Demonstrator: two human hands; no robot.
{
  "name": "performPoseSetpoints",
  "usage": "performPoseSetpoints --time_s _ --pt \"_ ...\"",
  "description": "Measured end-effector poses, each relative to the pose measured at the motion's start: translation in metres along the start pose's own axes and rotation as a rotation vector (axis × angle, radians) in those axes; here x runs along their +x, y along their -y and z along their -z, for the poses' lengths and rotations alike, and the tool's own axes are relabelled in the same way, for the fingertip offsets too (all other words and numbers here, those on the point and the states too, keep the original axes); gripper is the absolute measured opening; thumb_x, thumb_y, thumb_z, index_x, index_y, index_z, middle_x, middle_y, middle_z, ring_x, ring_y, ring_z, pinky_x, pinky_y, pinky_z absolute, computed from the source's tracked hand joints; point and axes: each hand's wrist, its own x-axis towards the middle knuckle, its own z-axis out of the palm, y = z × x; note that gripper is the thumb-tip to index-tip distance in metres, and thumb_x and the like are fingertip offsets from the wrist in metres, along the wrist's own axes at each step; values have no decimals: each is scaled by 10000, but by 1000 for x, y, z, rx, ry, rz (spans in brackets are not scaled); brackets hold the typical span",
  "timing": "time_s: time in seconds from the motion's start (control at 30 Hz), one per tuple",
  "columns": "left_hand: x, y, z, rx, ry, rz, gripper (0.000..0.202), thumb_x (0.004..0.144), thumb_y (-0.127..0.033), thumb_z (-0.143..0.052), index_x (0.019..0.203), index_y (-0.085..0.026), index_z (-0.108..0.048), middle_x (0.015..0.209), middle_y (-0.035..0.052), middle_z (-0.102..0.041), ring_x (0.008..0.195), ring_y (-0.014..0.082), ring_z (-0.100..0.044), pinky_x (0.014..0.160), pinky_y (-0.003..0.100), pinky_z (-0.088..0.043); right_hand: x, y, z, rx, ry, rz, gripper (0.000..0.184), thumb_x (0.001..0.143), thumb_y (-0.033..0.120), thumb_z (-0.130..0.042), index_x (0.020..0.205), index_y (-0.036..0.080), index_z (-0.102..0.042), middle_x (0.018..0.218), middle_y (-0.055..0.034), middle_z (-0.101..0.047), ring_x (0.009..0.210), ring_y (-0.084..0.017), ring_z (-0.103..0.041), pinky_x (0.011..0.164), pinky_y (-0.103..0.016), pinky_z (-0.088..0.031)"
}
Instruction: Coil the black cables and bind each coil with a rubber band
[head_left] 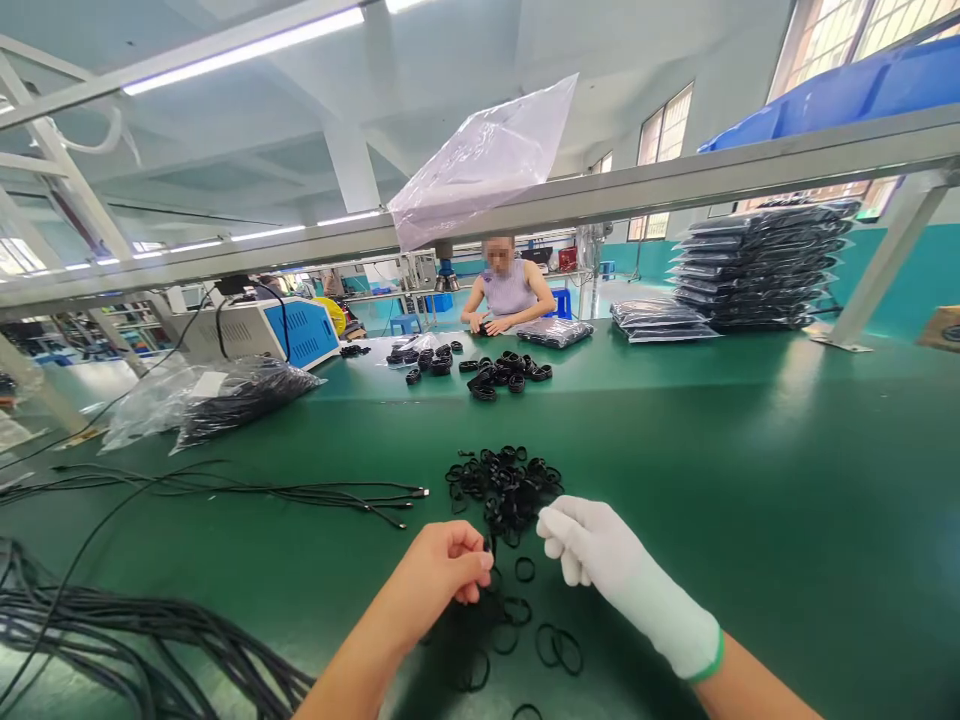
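Note:
My bare left hand (444,568) is closed in a pinch over the green table, with a bit of black band (490,546) showing at its fingertips. To the right, my right hand (600,548) wears a white glove with a green cuff. Its thumb and fingers are pressed together beside the pile; whatever lies between them is too small to make out. A pile of small black loop bands (514,482) sits just beyond both hands. Several loose black loops, such as one ring (525,570), are scattered between and below the hands.
Black cables (300,490) stretch in from the left, and a thick cable bundle (135,640) fills the lower left. Farther back are coiled cables (502,372), bagged goods (761,265), a blue-white machine (259,335) and a seated person (510,290). A metal rail (645,205) crosses overhead.

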Motion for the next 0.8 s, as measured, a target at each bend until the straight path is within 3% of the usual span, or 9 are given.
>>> performPoseSetpoints --time_s 0.1,0.23,0.4,0.57,0.7,0.8 --pt "3 1 -12 -56 23 2 186 576 -306 -628 615 -170 -508 542 -28 -584 452 85 -484 484 211 -353 -6 -3 -17 42 73 27 300 688 451 -530 737 157 -565 601 11 -558 427 -76 -482 406 -201 -325" --pt "1 -1 -20 -129 68 6 165 552 -268 -642 609 -155 -537 535 -12 -605 454 91 -514 489 208 -373 -8 -8 -28 160 205 14 315 590 343 -605 826 138 -572 607 2 -586 460 -99 -509 426 -219 -373" --pt "-7 0 -18 -266 124 1 199 599 -321 -640 637 -144 -558 625 34 -666 509 105 -574 531 210 -406 -7 -7 -27 284 180 36 453 630 425 -595 980 140 -558 627 17 -592 425 -97 -512 399 -221 -368" --pt "-9 0 -18 -269 140 7 177 602 -319 -593 638 -146 -577 585 17 -639 473 100 -540 518 215 -401 -10 -1 -28 273 186 33 270 587 379 -636 711 155 -553 469 35 -545 391 -90 -491 383 -193 -347" --pt "-8 0 -21 7 -17 -38 135 632 -293 -508 607 -171 -561 559 -7 -596 508 122 -540 528 230 -390 -16 -3 -29 330 217 32 179 621 306 -633 662 154 -548 461 33 -549 359 -76 -476 361 -173 -313" --pt "-10 1 -24 300 -222 -130 143 691 -248 -451 602 -196 -549 532 -32 -543 535 131 -515 529 232 -351 -18 -11 -31 578 380 7 227 662 329 -669 682 124 -575 586 -10 -613 386 -55 -504 393 -161 -336"
